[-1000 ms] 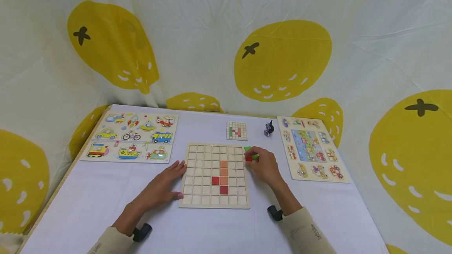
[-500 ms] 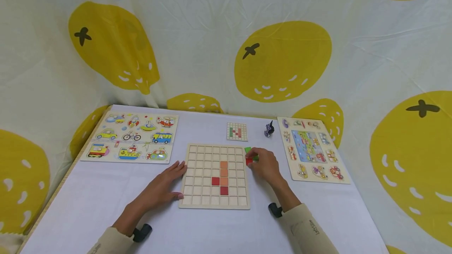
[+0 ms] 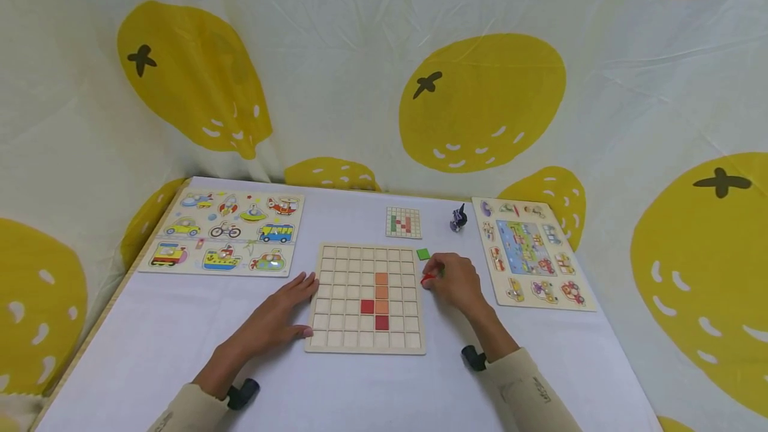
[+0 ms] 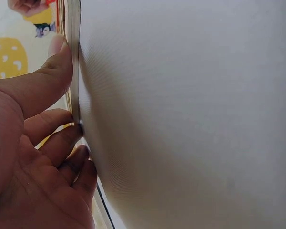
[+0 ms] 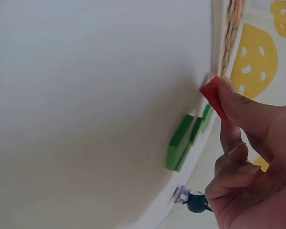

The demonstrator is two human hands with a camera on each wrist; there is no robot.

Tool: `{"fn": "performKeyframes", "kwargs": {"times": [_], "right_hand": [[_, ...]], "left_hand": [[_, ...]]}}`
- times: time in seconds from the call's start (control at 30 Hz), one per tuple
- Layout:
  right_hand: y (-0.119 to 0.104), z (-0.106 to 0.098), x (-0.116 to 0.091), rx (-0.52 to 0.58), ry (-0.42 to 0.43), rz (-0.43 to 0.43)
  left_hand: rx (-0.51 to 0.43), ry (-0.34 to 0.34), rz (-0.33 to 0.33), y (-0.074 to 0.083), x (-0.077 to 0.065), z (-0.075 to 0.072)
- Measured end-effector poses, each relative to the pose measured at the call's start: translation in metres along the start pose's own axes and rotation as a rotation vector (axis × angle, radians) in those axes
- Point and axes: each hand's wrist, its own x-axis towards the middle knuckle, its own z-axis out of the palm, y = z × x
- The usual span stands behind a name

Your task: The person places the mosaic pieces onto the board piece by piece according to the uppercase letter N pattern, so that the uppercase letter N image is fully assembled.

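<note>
A wooden grid board point(image 3: 345, 347) lies on the table, with several red and orange square tiles point(image 3: 381, 293) set in its cells. At its left edge rests my left hand point(image 3: 273, 319), thumb and fingers spread and touching the rim. To the right of the board, my right hand point(image 3: 457, 282) pinches a red square tile point(image 5: 212, 97) between thumb and finger, tilted and lifted off the table. Green tiles point(image 5: 180, 143) lie on the table by that hand; one green tile point(image 3: 423, 254) shows at the board's upper right corner, others are mostly hidden behind the hand in the head view.
Behind the board lies a small pattern card point(image 3: 403, 223) with green, red and orange squares. A small dark figurine point(image 3: 459, 217) stands to its right. Picture peg puzzles flank the board: a vehicle puzzle point(image 3: 222, 235) on the left, another puzzle point(image 3: 531, 255) on the right.
My right hand has picked up the red tile, tipped it and drawn slightly right and toward me, uncovering the green tile near the corner. The left hand has stayed at the board's edge.
</note>
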Motion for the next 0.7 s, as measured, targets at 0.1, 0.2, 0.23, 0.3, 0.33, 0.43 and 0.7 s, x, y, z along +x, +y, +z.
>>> {"fn": "performKeyframes", "kwargs": {"times": [0.1, 0.2, 0.23, 0.3, 0.33, 0.43, 0.7], "right_hand": [[0.000, -0.002, -0.001, 0.016, 0.007, -0.002], [-0.002, -0.003, -0.004, 0.055, 0.018, -0.016], [-0.004, -0.003, -0.004, 0.069, 0.022, -0.023], [-0.007, -0.002, -0.007, 0.103, 0.030, -0.033], [-0.009, -0.001, -0.008, 0.120, 0.034, -0.038], [-0.016, 0.001, -0.011, 0.152, 0.039, -0.050], [-0.035, 0.011, -0.017, 0.233, 0.038, -0.066]], "left_hand": [[0.001, -0.005, -0.008, 0.000, 0.001, 0.000], [0.006, -0.005, -0.007, 0.000, 0.001, 0.001], [0.007, -0.004, -0.007, 0.000, 0.001, 0.001], [0.009, -0.004, -0.007, 0.000, 0.001, 0.001], [0.011, -0.003, -0.005, 0.000, 0.001, 0.001], [0.007, 0.000, -0.005, 0.001, 0.001, 0.000], [0.000, -0.003, -0.005, 0.000, 0.001, 0.001]]}}
